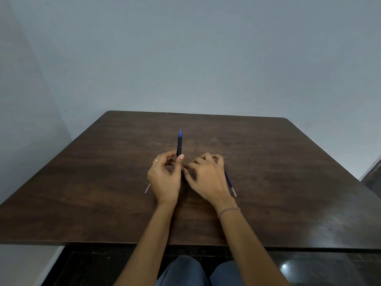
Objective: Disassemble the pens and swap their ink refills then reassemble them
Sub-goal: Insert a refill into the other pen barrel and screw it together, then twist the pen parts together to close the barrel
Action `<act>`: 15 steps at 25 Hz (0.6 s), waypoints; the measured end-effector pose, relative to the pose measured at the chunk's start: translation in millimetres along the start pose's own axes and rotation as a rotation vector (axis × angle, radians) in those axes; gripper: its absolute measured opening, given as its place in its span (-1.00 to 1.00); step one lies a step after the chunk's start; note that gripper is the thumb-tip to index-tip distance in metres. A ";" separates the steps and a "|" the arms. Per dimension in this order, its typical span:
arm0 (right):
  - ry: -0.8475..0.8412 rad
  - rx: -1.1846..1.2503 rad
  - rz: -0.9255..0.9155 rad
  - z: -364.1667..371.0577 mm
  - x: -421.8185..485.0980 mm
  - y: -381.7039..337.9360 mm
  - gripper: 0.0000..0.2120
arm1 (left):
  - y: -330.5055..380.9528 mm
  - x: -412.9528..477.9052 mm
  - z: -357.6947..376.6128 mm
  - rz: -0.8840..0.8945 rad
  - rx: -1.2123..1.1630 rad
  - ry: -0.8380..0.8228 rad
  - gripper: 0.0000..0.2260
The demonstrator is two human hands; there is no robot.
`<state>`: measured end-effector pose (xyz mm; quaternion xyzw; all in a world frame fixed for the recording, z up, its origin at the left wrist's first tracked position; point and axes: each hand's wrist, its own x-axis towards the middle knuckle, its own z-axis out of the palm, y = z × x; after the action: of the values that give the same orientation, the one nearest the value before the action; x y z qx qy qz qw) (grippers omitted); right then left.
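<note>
Holding the pen in my left grip, I have thumb and fingers curled round its near half, and its black barrel and blue tip point away over the middle of the desk. My right grip sits just right of it, fingers curled, thumb and forefinger close to the pen's near end; I cannot tell whether they pinch anything there. A blue refill lies on the desk just right of that grip, clear end nearest me. Left of my left grip, the pale end of a second refill pokes out from under it.
</note>
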<state>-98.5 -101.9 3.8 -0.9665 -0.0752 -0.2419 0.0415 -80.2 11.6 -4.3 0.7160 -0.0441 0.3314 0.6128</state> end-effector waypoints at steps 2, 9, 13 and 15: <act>-0.072 -0.020 0.006 -4.9 5.6 -7.0 -0.69 | -0.6 2.0 0.5 -0.009 0.000 0.012 -0.88; -0.170 -0.074 0.112 -12.0 31.4 -20.6 -0.74 | -1.1 3.0 1.4 -0.024 0.000 0.015 -0.88; -0.203 -0.062 0.118 -9.9 30.6 -19.9 -0.72 | -1.2 2.2 2.1 -0.051 -0.005 0.011 -0.87; -0.190 -0.045 0.124 -9.1 28.7 -20.5 -0.74 | -1.3 1.9 2.9 -0.054 0.006 -0.004 -0.87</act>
<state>-81.1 -79.2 26.3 -0.9885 -0.0135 -0.1479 0.0274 -76.9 10.0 -4.4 0.7195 -0.0252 0.3133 0.6193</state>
